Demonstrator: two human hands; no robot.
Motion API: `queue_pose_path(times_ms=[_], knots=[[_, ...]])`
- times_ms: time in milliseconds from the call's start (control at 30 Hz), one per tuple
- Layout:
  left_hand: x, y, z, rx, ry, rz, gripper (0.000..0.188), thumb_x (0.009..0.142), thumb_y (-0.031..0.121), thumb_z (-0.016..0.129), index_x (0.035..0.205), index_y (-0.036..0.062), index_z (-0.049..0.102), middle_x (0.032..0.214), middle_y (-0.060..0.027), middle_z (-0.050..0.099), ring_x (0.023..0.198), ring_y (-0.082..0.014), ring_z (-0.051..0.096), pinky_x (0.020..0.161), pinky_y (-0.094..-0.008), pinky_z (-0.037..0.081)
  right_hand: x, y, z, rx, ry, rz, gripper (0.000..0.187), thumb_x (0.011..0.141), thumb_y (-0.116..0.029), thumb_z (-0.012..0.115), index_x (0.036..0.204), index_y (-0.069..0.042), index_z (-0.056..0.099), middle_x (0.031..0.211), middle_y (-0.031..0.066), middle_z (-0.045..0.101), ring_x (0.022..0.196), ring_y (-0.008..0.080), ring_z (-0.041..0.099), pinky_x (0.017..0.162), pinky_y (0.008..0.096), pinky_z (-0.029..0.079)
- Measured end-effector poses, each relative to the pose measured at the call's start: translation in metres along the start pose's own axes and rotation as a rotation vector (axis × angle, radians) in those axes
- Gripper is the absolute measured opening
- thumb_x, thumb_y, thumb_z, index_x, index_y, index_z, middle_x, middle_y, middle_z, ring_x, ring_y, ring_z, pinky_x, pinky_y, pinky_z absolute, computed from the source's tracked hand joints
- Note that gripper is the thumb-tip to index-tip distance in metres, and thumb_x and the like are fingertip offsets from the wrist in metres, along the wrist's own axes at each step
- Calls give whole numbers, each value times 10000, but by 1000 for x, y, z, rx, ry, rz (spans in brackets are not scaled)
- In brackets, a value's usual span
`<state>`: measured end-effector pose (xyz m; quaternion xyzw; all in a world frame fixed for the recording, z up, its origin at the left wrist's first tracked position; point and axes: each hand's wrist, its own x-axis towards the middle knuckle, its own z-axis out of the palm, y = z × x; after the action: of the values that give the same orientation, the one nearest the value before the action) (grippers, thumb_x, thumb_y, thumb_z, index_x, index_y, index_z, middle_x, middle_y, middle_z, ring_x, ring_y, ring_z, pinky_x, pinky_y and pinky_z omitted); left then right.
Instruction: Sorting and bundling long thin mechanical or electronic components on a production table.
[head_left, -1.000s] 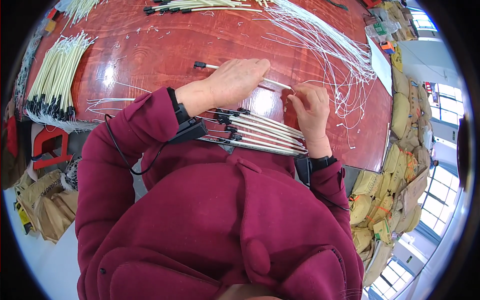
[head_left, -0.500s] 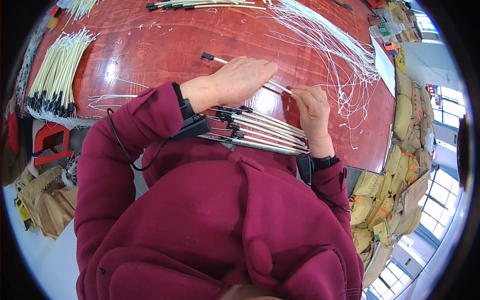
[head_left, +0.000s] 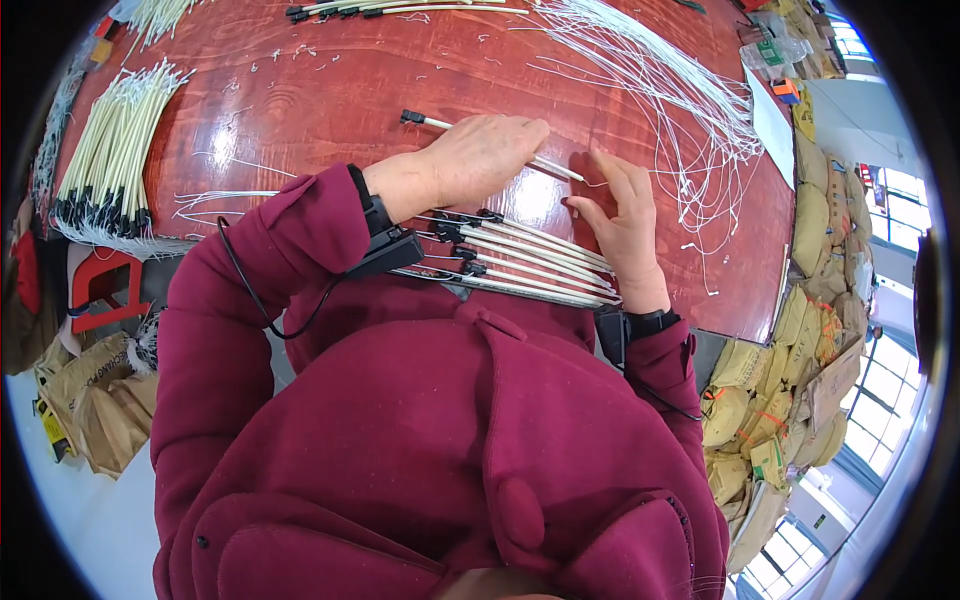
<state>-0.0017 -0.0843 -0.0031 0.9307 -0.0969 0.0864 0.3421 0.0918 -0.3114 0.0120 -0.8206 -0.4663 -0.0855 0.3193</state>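
Observation:
My left hand (head_left: 485,158) is closed round a thin cream rod (head_left: 556,168). The rod's black end piece (head_left: 411,117) sticks out to the left of the hand, and its other end points right. From that right end a short white thread (head_left: 596,184) reaches toward my right hand (head_left: 627,215). Thumb and fingers of the right hand are spread apart, just beyond the rod's tip. Below both hands, several similar cream rods (head_left: 540,262) with black ends lie side by side at the table's near edge.
A thick bundle of black-ended cream rods (head_left: 120,140) lies on the red table (head_left: 330,110) at left. Long loose white threads (head_left: 650,75) spread at far right, beside a white sheet (head_left: 768,130) and a plastic bottle (head_left: 777,52). Stacked sacks (head_left: 765,400) stand right of the table.
My right hand has let go of the rod's right end and its fingers have spread. The left hand keeps its hold, almost unmoved.

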Motion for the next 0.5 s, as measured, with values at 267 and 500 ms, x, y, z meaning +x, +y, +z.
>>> queue_pose_path(times_ms=[267,500], knots=[[0,0,-3,-59,-15,-49,87,967,105,536,973,21,514,920,-193,627,889,-428,615,757,-518,468,-4,21,-4,-33,-62,-83,204,776,-6,775,972,-39,733,1002,79,725,939,255,633,834,354,497],[0,0,-1,-38,-15,-39,88,970,104,533,980,19,515,926,-197,626,897,-426,617,758,-516,471,-3,16,-6,-59,-107,-114,142,797,8,745,923,-52,723,955,69,727,876,254,623,795,350,484]])
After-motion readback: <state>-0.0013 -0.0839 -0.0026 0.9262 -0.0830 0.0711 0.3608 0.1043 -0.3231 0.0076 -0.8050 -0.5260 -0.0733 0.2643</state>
